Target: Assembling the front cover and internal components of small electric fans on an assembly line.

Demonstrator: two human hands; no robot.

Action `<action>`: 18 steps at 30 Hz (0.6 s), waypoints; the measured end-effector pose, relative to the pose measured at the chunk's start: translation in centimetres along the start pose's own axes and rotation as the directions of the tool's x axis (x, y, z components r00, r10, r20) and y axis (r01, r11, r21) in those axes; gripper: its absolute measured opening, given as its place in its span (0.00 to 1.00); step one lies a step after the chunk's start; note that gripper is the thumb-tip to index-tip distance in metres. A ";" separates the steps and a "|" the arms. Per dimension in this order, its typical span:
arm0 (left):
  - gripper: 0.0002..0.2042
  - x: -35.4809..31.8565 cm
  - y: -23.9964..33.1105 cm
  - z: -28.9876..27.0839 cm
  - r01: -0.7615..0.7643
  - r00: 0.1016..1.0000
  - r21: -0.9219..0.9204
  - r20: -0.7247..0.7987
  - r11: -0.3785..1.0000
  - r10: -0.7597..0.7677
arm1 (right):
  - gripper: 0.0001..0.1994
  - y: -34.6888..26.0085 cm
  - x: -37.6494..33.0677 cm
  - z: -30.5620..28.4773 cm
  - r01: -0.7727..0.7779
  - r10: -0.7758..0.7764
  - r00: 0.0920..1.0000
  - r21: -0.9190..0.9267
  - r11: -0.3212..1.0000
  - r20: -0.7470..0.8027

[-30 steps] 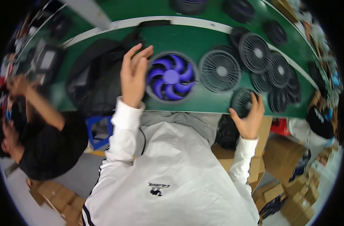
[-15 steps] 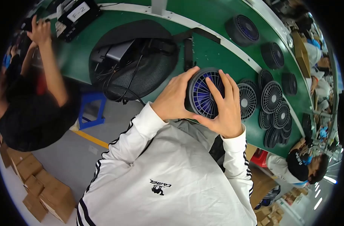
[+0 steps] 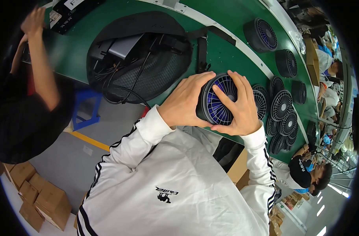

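Round black fan (image 3: 218, 109) is what we have between our two hands, tilted at the near edge of the green surface (image 3: 222, 59), just in front of us; whether its back rests there, we cannot tell.

Its wire grille (image 3: 222, 116) covers the purple blades (image 3: 211, 103), so we judge that covering this one is done or nearly so. Whether the rim is fully seated, the view does not settle. Loose black grilles (image 3: 281, 114) lie overlapped to our right, which suggests more of the same work is left. Farther back, three grille-covered fan units (image 3: 262, 36) stand apart, and we take them as finished at this stage.

Both hands are clamped on the fan from opposite sides. Our left hand (image 3: 183, 104) curves round the housing, fingers at the top and thumb below. Our right hand (image 3: 245, 114) is spread part-open over the front, one finger across the grille, another at the upper rim, the thumb near the lower rim.
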State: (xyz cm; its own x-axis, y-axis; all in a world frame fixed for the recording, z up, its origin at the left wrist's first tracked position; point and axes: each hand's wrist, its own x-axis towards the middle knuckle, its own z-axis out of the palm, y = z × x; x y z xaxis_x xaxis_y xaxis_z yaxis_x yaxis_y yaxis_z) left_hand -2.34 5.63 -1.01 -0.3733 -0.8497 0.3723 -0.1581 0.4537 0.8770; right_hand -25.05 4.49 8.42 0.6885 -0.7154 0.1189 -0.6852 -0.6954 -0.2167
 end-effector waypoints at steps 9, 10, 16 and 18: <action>0.61 0.0 -0.2 0.6 -0.004 1.000 0.060 -0.003 0.998 0.005 | 0.44 -0.7 -0.8 1.7 -0.101 0.101 0.992 0.008 0.995 -0.081; 0.61 0.0 -0.2 0.5 -0.003 1.000 0.064 0.013 0.998 0.002 | 0.44 -0.9 -0.9 1.8 -0.112 0.113 0.990 0.017 0.994 -0.088; 0.60 -0.1 -0.4 0.3 -0.013 1.000 0.111 0.020 0.994 0.011 | 0.43 -3.0 -0.5 2.7 -0.280 0.280 0.930 0.038 0.959 -0.236; 0.60 -0.1 -0.3 0.2 -0.018 0.999 0.113 0.036 0.993 0.014 | 0.44 -3.5 -0.5 2.8 -0.328 0.330 0.904 0.052 0.943 -0.274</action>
State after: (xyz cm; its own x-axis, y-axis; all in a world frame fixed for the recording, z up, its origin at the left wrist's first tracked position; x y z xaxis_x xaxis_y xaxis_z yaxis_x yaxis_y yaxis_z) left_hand -2.48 5.63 -1.38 -0.4083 -0.8331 0.3732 -0.2540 0.4963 0.8302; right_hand -22.31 7.43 6.37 0.3311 -0.8942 0.3012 -0.8600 -0.4173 -0.2937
